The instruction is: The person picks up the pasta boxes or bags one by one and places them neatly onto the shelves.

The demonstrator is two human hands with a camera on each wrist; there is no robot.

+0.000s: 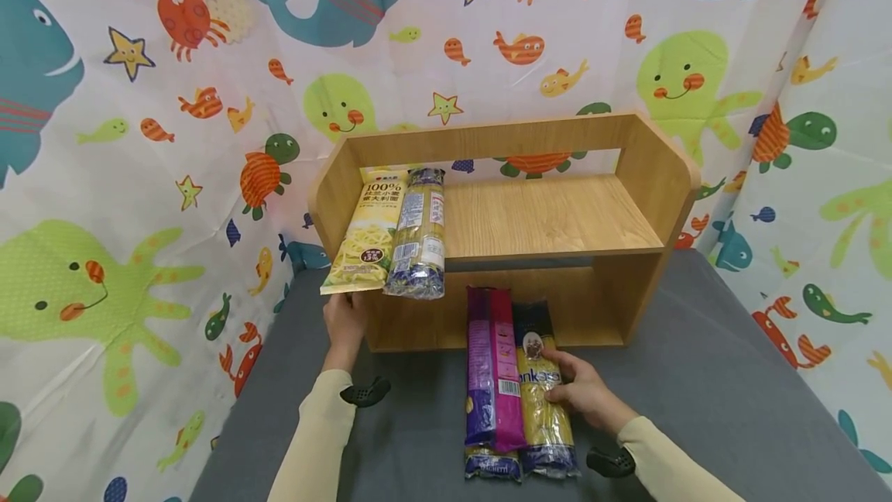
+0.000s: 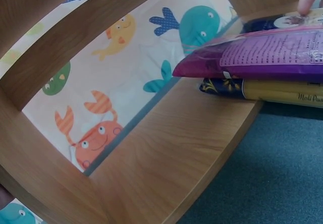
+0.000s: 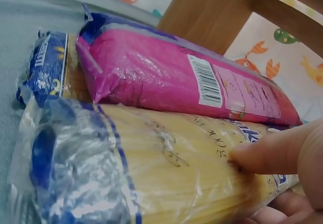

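My right hand holds a clear-and-gold pack of spaghetti by its right side. In the right wrist view the thumb presses on top and other fingers curl under the edge. Against it lies a magenta-and-purple pasta pack, on top of another blue-ended spaghetti pack. The far ends of these packs reach into the lower level of a wooden shelf. My left hand grips the shelf's left side panel, its fingertips partly hidden below the upper packs.
A yellow pasta pack and a clear spaghetti pack lie side by side on the upper level, jutting past its front edge. The shelf stands on a grey cloth surface. Behind hangs a sea-animal curtain.
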